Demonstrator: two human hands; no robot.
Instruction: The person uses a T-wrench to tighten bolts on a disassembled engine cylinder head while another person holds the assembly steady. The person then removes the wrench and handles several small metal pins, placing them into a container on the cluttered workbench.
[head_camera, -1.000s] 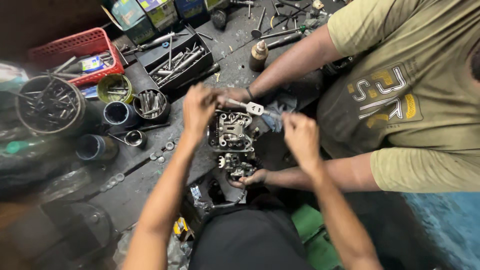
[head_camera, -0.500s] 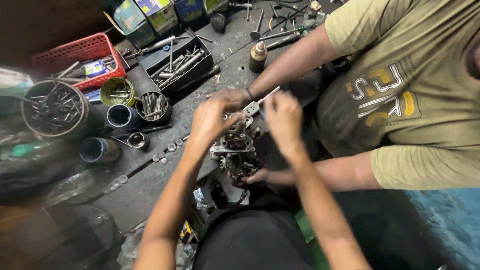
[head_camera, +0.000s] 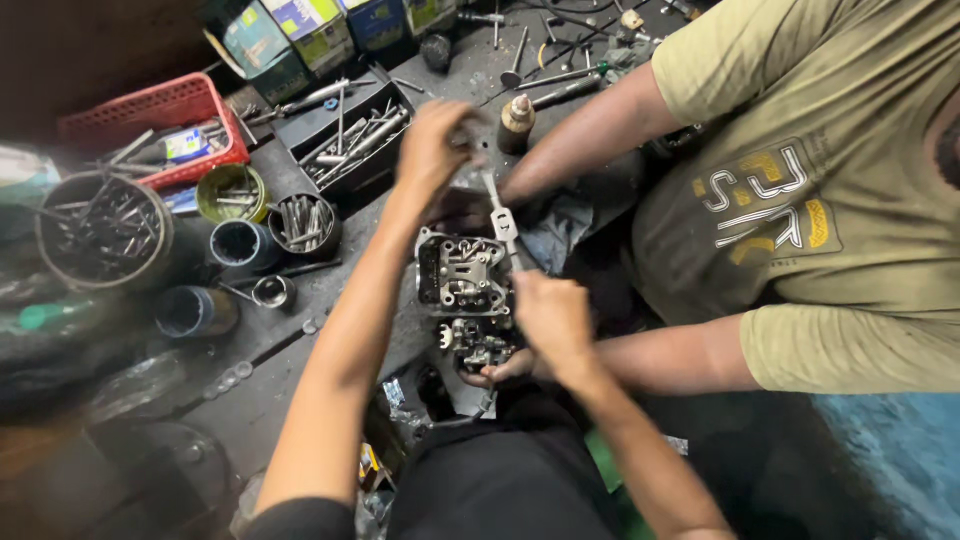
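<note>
At centre, a co-worker's olive shirt (head_camera: 800, 200) fills three o'clock; that person's hand (head_camera: 500, 372) cups the engine head (head_camera: 462, 290) from six o'clock. Toward ten o'clock lie a red basket (head_camera: 160, 115), a black tool tray (head_camera: 350, 135) and tins of bolts (head_camera: 300, 222). Left hand (head_camera: 432, 148), blurred, is raised at twelve o'clock; I cannot tell its finger state. Right hand (head_camera: 550, 318) has fingers curled against the head's right edge, beside a spanner (head_camera: 500, 215).
</note>
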